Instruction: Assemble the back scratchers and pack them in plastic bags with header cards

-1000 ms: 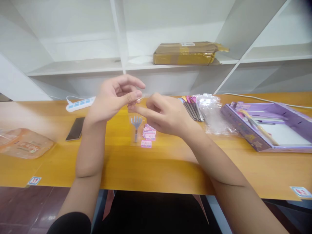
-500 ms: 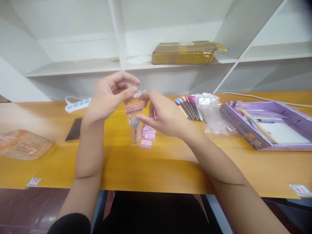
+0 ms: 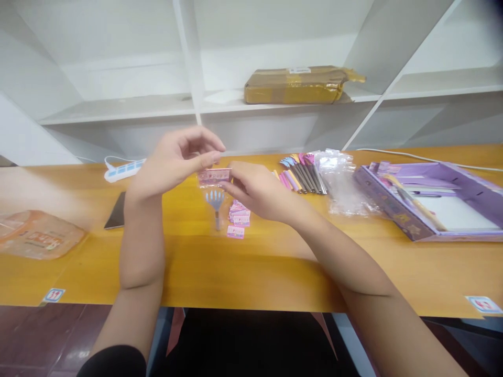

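A clear plastic bag [image 3: 208, 219] hangs upright between my hands over the table. Inside it are a small back scratcher [image 3: 215, 201] with a pale blue hand-shaped head and, above that, a pink printed card [image 3: 212, 177]. My left hand [image 3: 173, 162] is closed at the bag's upper left edge, thumb and fingertips by the card's top. Pinched at the right edge near the card is my right hand [image 3: 257, 189]. Behind and below the bag, a loose pile of pink cards [image 3: 239, 213] lies on the table, with a single card [image 3: 236, 232] nearer me.
Several back scratchers [image 3: 304, 173] with coloured heads lie right of my hands, beside a stack of clear bags [image 3: 340, 183]. Farther right stands a purple box [image 3: 408, 222]. At left are a phone [image 3: 116, 212], a power strip [image 3: 123, 171] and an orange bag [image 3: 43, 234].
Both hands have come down slightly, and my left has shifted a little left. The bag's card now sits lower and flatter to view, while its clear top no longer shows above the card.
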The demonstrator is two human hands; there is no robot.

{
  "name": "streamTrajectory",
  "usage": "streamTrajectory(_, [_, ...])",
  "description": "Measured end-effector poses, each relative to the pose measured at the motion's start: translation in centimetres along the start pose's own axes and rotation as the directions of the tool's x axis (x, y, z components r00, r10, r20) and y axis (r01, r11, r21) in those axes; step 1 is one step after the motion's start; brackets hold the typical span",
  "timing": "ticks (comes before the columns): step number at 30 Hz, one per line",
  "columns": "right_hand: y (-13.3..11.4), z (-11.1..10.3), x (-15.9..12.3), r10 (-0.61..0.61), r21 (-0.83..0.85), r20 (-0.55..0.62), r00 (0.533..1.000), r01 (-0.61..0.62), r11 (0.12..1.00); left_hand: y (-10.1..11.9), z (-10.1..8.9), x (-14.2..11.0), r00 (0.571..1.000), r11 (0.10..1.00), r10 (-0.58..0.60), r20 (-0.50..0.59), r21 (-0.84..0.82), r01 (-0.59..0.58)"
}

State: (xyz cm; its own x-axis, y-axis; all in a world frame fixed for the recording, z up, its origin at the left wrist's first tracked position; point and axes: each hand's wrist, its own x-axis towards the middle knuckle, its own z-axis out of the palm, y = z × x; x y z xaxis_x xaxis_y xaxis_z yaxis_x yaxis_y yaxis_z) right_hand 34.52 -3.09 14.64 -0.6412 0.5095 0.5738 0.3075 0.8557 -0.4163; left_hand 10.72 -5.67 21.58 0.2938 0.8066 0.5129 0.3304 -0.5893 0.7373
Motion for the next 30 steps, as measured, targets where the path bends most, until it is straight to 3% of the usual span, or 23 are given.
streamTrajectory(4, [0.1,0.1,0.0,-0.005,-0.008,-0.005,1.0,0.005,1.0,0.5,-0.5,-0.1,0.992,0.996,-0.048,0.114,0.081,0.039])
streamTrajectory(14, [0.2,0.3,-0.1,-0.023,-0.042,0.007,1.0,0.023,0.999,1.1,-0.5,-0.3,0.989,0.992,-0.05,0.142,0.126,0.032])
streamTrajectory(24, [0.0,0.1,-0.2,-0.037,0.03,0.029,0.999,0.037,0.999,1.3,-0.3,-0.8,0.967,0.974,-0.103,0.234,0.223,0.05])
streamTrajectory(30, [-0.3,-0.2,0.1,0.043,0.035,0.041,0.998,-0.045,0.998,1.3,-0.7,-0.7,0.96,0.97,-0.093,0.264,0.24,0.028])
